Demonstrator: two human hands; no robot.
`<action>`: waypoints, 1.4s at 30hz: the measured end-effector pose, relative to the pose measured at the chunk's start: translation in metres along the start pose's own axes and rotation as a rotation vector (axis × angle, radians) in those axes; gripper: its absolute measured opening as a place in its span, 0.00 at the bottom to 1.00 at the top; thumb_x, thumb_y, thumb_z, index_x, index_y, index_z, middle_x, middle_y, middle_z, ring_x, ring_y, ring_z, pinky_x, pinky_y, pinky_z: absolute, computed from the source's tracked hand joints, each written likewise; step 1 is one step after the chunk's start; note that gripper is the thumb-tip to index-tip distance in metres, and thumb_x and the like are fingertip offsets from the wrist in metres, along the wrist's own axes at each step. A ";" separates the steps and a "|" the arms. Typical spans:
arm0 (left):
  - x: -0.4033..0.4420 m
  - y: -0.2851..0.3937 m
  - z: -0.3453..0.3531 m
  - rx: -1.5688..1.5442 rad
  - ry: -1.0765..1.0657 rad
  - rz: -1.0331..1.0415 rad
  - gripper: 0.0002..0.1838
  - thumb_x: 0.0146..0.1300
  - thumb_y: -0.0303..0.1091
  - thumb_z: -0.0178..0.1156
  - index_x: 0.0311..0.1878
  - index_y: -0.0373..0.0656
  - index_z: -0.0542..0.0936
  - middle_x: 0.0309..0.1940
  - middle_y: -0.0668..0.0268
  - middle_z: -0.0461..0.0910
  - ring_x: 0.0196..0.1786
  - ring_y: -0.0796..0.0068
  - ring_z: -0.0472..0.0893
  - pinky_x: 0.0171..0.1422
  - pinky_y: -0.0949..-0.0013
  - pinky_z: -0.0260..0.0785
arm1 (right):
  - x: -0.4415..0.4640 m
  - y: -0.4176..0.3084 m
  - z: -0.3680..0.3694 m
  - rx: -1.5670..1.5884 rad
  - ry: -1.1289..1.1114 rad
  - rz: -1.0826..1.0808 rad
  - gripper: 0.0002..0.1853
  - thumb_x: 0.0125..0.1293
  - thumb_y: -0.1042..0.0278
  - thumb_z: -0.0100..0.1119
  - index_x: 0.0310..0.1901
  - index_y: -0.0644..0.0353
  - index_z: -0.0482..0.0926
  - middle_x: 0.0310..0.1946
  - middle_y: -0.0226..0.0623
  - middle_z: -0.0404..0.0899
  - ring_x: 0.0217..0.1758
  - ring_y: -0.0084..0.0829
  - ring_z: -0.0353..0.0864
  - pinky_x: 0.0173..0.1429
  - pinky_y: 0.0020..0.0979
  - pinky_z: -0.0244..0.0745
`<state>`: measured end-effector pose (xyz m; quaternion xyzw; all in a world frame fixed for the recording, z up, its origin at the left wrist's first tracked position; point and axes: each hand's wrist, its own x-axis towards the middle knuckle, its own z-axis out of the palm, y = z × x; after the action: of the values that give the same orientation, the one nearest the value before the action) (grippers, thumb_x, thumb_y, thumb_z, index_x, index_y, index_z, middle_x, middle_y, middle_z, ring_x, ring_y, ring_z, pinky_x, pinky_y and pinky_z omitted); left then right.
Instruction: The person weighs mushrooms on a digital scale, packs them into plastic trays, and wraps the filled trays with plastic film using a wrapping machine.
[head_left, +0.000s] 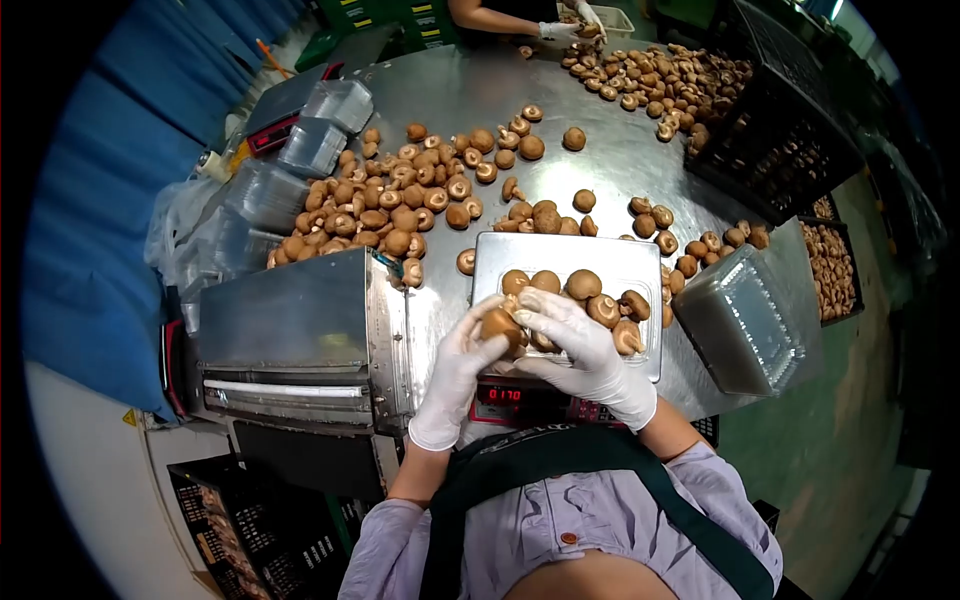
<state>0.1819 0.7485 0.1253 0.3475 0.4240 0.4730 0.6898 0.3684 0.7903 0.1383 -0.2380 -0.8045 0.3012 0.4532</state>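
My left hand [460, 365], in a white glove, is closed around a brown shiitake mushroom [500, 328] above the scale's tray. My right hand [583, 350], gloved too, meets it from the other side, its fingertips curled against the mushrooms between the hands; part of its grip is hidden. Under and beyond the hands, several shiitake mushrooms [583, 284] rest on the steel weighing tray [620, 255], some caps up, some stems up. The scale's red display [505, 395] reads 0170.
A large mushroom pile [400, 190] lies left on the steel table [440, 85], beside stacked clear plastic trays [265, 195]. A metal wrapping machine [290, 320] stands left. More clear trays [740, 320] and a black crate [780, 110] are right. Across the table, another person's gloved hands [575, 25] handle mushrooms.
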 end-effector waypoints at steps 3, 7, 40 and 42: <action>0.010 -0.002 -0.023 -0.162 0.355 0.131 0.27 0.60 0.27 0.59 0.64 0.41 0.66 0.44 0.58 0.75 0.37 0.69 0.82 0.39 0.73 0.80 | -0.002 -0.004 -0.023 -0.177 0.163 0.147 0.20 0.53 0.78 0.65 0.50 0.64 0.78 0.51 0.46 0.78 0.54 0.42 0.78 0.57 0.35 0.73; 0.040 -0.031 -0.074 0.263 0.645 0.182 0.27 0.61 0.30 0.62 0.63 0.39 0.68 0.51 0.58 0.75 0.48 0.72 0.78 0.51 0.72 0.73 | -0.035 0.022 -0.060 -0.343 0.412 0.347 0.16 0.56 0.79 0.61 0.48 0.63 0.78 0.49 0.47 0.80 0.52 0.38 0.80 0.58 0.32 0.73; 0.085 -0.005 0.012 1.387 0.425 0.125 0.17 0.50 0.47 0.65 0.37 0.45 0.80 0.34 0.60 0.80 0.43 0.58 0.78 0.47 0.59 0.71 | -0.051 0.030 -0.064 -0.281 0.463 0.476 0.08 0.57 0.82 0.59 0.39 0.63 0.81 0.41 0.43 0.82 0.46 0.36 0.81 0.52 0.30 0.74; 0.086 -0.013 0.011 1.563 0.396 0.239 0.16 0.51 0.45 0.64 0.39 0.46 0.80 0.35 0.58 0.80 0.42 0.57 0.78 0.46 0.58 0.71 | -0.047 0.031 -0.059 -0.305 0.421 0.421 0.08 0.57 0.81 0.59 0.39 0.63 0.81 0.41 0.43 0.82 0.46 0.37 0.81 0.52 0.31 0.75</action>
<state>0.2134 0.8251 0.0968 0.6812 0.7057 0.1636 0.1051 0.4452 0.7971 0.1133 -0.5210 -0.6621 0.2085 0.4967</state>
